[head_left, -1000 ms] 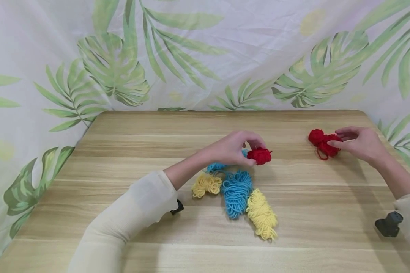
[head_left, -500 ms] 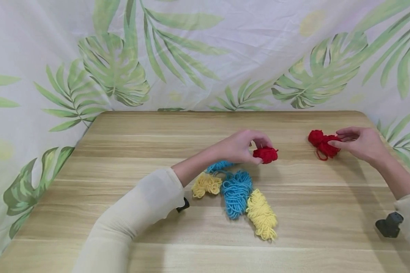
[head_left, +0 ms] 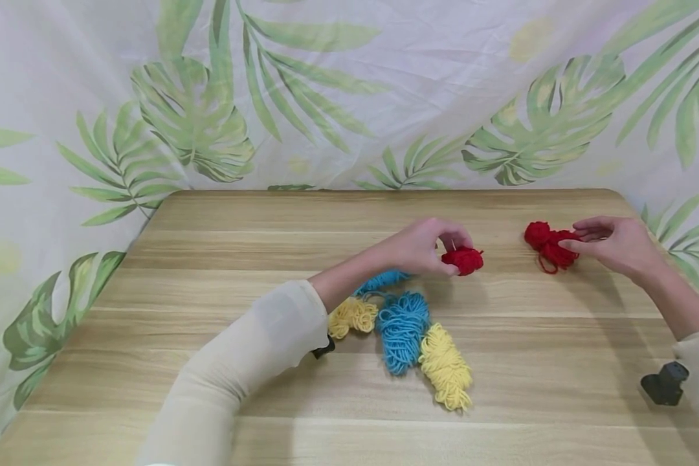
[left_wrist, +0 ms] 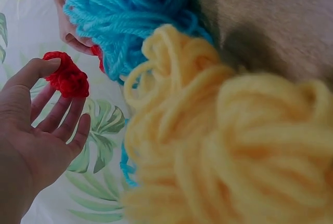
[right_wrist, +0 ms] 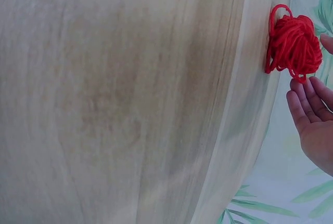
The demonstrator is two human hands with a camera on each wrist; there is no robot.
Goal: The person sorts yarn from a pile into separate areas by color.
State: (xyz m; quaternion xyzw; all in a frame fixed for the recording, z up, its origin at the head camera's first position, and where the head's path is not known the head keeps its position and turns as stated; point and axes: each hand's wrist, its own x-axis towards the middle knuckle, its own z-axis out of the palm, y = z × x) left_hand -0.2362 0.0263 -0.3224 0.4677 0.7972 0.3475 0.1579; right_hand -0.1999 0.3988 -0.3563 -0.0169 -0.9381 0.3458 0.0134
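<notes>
L hand (head_left: 422, 249): pinching red bundle (head_left: 466, 261) | R hand (head_left: 620, 249): thumb/fingers spread | red pile (head_left: 550, 243) rt. of bundle, R hand nearer

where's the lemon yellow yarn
In the head view, the lemon yellow yarn lies on the table, just below and right of the nearer blue bundle.

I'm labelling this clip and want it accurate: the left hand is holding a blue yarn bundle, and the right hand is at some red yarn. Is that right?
Not quite: the left hand holds a red yarn bundle, as the head view shows. The right hand is indeed at some red yarn.
</notes>
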